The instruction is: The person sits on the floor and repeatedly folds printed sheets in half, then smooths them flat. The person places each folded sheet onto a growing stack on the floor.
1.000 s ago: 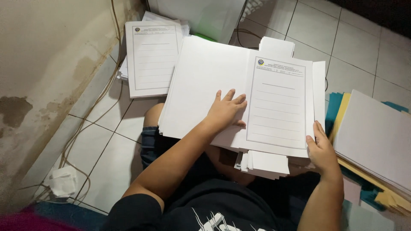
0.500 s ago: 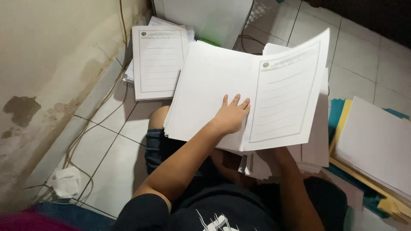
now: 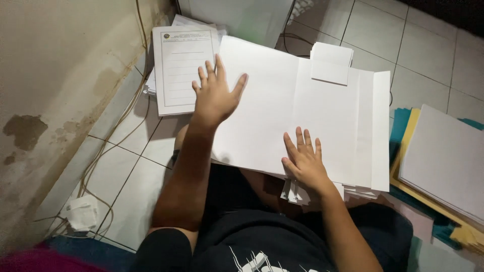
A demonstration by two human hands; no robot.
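Note:
A broad blank white sheet (image 3: 282,100) lies open across a thick pile of papers (image 3: 373,151) on my lap. My left hand (image 3: 216,93) rests flat with fingers spread on the sheet's upper left corner, close to a lined printed form (image 3: 176,75) on a second stack by the wall. My right hand (image 3: 305,161) presses flat on the sheet near its lower edge. Neither hand grips anything. A small white card (image 3: 330,63) pokes out at the pile's far edge.
A stained wall (image 3: 50,75) runs along the left with thin cables (image 3: 108,146) at its foot and a crumpled white wad (image 3: 80,212). At the right sits a stack of white sheets (image 3: 448,156) over yellow and teal folders. A white box (image 3: 242,17) stands behind.
The printed lined sheet that my right hand lifted has been turned over to the left, blank side up. My left hand slid up to the sheet's top left; my right hand came down flat.

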